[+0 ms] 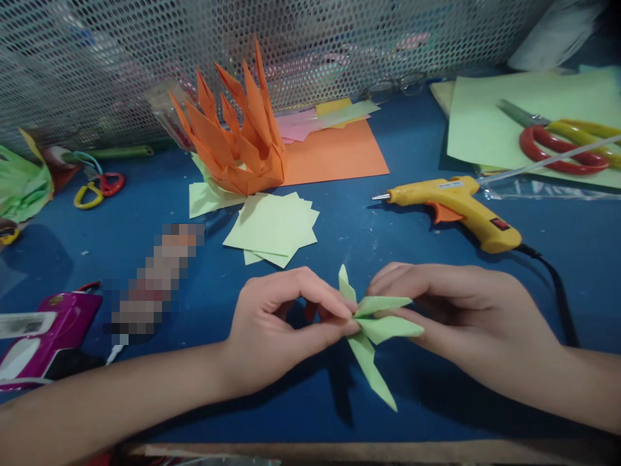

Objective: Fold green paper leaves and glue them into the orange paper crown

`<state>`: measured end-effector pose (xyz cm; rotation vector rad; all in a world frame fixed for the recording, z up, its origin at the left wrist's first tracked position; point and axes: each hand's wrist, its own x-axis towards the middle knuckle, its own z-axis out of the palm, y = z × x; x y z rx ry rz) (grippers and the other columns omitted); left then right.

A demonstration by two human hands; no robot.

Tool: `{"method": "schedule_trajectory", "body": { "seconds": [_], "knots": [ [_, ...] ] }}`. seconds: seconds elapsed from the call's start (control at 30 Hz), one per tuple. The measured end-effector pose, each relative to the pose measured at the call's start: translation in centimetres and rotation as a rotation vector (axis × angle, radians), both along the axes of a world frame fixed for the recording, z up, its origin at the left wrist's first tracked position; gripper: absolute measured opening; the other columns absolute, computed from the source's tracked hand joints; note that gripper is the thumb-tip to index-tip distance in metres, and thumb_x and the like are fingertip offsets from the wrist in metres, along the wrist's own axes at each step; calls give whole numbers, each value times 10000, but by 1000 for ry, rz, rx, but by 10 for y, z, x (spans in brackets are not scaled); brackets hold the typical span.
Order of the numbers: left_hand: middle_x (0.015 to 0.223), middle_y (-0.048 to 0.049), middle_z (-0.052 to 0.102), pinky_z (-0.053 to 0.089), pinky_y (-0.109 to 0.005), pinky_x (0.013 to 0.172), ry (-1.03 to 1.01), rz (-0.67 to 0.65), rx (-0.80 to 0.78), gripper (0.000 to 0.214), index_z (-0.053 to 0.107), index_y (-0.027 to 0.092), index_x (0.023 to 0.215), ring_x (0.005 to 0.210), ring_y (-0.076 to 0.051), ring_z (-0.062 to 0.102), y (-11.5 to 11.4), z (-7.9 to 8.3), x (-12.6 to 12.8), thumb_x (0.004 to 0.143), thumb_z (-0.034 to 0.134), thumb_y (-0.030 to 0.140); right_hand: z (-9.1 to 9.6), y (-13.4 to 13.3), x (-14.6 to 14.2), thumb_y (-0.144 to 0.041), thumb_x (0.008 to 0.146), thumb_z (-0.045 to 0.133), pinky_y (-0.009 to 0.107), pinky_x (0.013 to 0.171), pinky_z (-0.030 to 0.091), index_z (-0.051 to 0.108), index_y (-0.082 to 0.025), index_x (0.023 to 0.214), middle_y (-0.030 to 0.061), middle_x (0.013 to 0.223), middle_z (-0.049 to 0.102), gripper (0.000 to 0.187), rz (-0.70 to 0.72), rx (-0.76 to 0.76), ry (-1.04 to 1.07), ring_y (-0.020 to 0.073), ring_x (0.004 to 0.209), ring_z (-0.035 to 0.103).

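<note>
A green paper star [383, 329] is being held up over the near part of the table [349, 213], its centre being pinched between the thumb and fingertips of the left hand [264, 323]. The right hand [478, 323] is being held half-curled behind two points; whether anything is being gripped there cannot be told, the fingertips being hidden.

For neat work, the centre should probably be pinched firmly and the points handled lightly — thin tips being easily creased.

Just beyond the left hand, space is being taken up by green squares [274, 223], backed by an orange crown [247, 149]. On the right, reach is being hemmed in by the glue gun [460, 206] and its cord [553, 278] — likely snags for the wrist. Farther off, green sheets [478, 123] are being weighed down by scissors [563, 145].
</note>
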<state>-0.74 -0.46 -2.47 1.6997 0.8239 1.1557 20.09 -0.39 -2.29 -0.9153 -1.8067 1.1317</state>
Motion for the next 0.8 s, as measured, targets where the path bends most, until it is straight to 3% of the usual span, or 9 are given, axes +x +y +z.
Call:
{"method": "schedule_trajectory", "body": {
  "seconds": [0.2,0.6,0.8],
  "knots": [
    [688,-4,702,478,-193,535,33,56,-30,152,738,210,800,601,-98,603,-2,-1,-2,730,791,85,-3,2,3,-191,847,647,174,687,559,682,-273,869,-67,827,725,92,40,55,-7,86,749,689],
    [697,27,716,545,-127,613,-82,-35,-243,240,699,193,838,627,-71,688,0,5,2,714,746,-8,0,7,7,-147,890,590,192,762,572,643,-237,917,-22,830,730,107,162,311,-87,93,804,686],
    [643,0,709,499,-170,534,-19,-14,-105,209,697,175,824,559,-92,624,2,4,2,707,750,10,5,9,4,-105,873,564,223,733,569,637,-228,907,3,786,722,147,178,376,-90,114,763,687]
  ]
}}
